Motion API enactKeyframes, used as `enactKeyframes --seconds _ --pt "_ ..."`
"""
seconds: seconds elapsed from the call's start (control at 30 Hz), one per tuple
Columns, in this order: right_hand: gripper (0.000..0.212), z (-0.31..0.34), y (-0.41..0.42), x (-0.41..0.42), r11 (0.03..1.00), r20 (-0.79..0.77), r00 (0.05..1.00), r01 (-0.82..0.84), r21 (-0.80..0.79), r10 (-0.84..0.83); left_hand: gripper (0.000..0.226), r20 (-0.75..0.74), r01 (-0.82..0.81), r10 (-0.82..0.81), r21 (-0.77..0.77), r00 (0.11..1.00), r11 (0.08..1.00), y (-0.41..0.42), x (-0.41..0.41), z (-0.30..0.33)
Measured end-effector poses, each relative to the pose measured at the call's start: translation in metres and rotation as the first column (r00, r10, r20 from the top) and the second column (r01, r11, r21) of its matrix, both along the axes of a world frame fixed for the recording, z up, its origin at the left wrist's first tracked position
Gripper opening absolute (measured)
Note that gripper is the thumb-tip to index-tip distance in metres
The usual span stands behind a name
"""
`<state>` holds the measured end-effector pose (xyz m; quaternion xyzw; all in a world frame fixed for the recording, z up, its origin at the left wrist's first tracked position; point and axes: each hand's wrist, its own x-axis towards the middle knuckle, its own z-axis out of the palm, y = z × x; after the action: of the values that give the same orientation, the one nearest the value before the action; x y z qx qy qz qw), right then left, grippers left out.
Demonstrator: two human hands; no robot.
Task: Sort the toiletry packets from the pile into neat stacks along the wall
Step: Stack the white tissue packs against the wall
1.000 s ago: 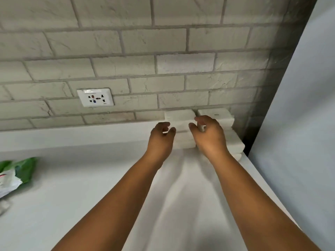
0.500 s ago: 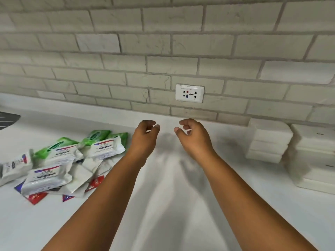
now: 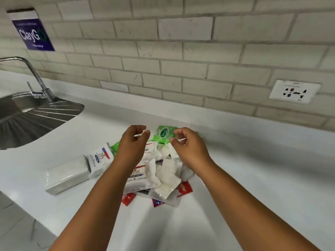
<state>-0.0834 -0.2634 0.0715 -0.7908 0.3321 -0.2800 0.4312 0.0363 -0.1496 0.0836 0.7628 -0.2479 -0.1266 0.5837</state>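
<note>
Sink [image 3: 27,113]: far L, basin contents not visible
White pack [image 3: 67,175]: L of pile, long axis L-R, tilted
Pile [image 3: 159,171]: counter centre, mixed packets
L hand [image 3: 133,144]: above pile, fingers loosely curled, holding nothing
R hand [image 3: 188,147]: same

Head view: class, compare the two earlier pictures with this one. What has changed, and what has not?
Both hands left the white stacks by the wall and swung left: left hand and right hand now hover over the pile of packets. Neither holds anything, as before; fingers stay loosely curled.
</note>
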Motion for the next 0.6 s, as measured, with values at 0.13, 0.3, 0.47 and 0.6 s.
enactKeyframes --seconds 0.13,0.3,0.47,0.6 --pt "0.027 -0.008 0.037 0.067 0.996 -0.011 0.996 -0.089 0.003 0.089 0.02 0.065 -0.05 0.044 0.089 0.997 0.995 0.047 0.073 -0.01" --pt "0.028 -0.022 0.079 0.135 0.974 -0.07 0.972 -0.221 0.054 0.225 0.029 0.169 -0.008 -0.056 0.358 0.984 0.934 0.096 0.155 -0.021" --pt "0.031 -0.037 0.116 0.191 0.933 -0.143 0.922 -0.353 0.071 0.359 0.057 0.15 0.021 -0.145 0.622 0.978 0.783 0.149 0.205 -0.029" --pt "0.028 -0.049 0.135 0.222 0.911 -0.2 0.889 -0.402 0.093 0.412 0.094 0.072 0.087 -0.207 0.74 0.976 0.666 0.183 0.217 -0.037"
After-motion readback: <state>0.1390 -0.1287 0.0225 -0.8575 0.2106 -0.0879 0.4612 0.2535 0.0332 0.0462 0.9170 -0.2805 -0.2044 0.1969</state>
